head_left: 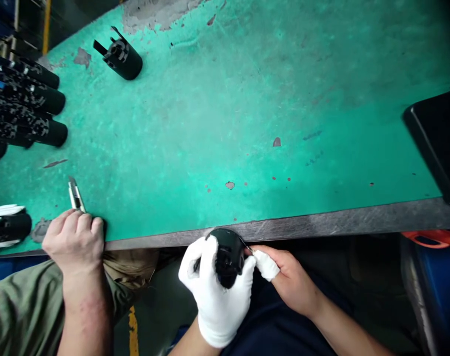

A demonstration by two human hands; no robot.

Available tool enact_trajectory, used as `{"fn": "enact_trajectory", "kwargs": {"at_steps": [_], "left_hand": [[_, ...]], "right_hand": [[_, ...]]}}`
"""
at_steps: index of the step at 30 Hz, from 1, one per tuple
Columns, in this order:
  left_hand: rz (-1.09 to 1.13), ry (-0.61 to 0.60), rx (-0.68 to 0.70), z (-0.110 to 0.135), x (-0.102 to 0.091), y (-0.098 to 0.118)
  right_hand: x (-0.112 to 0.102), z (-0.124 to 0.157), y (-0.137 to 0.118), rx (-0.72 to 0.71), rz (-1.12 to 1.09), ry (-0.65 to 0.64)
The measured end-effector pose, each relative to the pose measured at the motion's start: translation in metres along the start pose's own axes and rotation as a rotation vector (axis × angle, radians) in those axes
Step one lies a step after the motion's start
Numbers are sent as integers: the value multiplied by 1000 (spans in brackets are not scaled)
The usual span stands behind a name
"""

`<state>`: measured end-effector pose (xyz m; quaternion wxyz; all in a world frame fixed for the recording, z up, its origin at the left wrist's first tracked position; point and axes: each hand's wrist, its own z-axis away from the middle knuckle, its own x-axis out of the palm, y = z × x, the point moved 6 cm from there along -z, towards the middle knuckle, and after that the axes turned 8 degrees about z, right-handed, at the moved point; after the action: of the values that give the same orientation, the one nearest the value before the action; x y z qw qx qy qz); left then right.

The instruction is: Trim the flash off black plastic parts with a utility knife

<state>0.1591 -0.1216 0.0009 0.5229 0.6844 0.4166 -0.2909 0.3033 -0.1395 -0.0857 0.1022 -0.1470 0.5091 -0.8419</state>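
Note:
My left hand [219, 291], in a white glove, grips a black cylindrical plastic part [227, 249] at the front edge of the table. Its fingers wrap round the part, whose slotted, open end faces me. On the right, my right hand [289, 279] is bare apart from a white wrapping [266, 265] at the thumb and fingers. It is closed on a thin metal tool [247, 247], whose tip meets the right side of the part. The tool's handle is hidden by the fingers and wrapping, so its kind is unclear.
A co-worker's bare fist [74, 237] rests at the table's left edge by a utility knife [75, 194]; their gloved hand [6, 211] holds another black part. Several black parts [49, 99] stand left, one alone [124, 59] farther back. Right lie a black case [439, 138] and orange-handled scissors [430, 240].

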Motion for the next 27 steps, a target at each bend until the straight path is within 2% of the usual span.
{"fn": "enact_trajectory", "kwargs": {"at_steps": [5,9,15,22,27], "left_hand": [[16,36,60,1,0,-3],[63,10,93,2,1,-4],[109,5,84,-2,0,-1],[149,62,161,-7,0,3],[170,36,138,-8,1,0]], "right_hand": [[-1,-2,-8,10,57,60],[-5,1,-7,-13,64,80],[-6,-3,-11,-101,138,-14],[-4,-10,-17,-16,188,38],[-3,-12,-20,-24,117,-16]]}}
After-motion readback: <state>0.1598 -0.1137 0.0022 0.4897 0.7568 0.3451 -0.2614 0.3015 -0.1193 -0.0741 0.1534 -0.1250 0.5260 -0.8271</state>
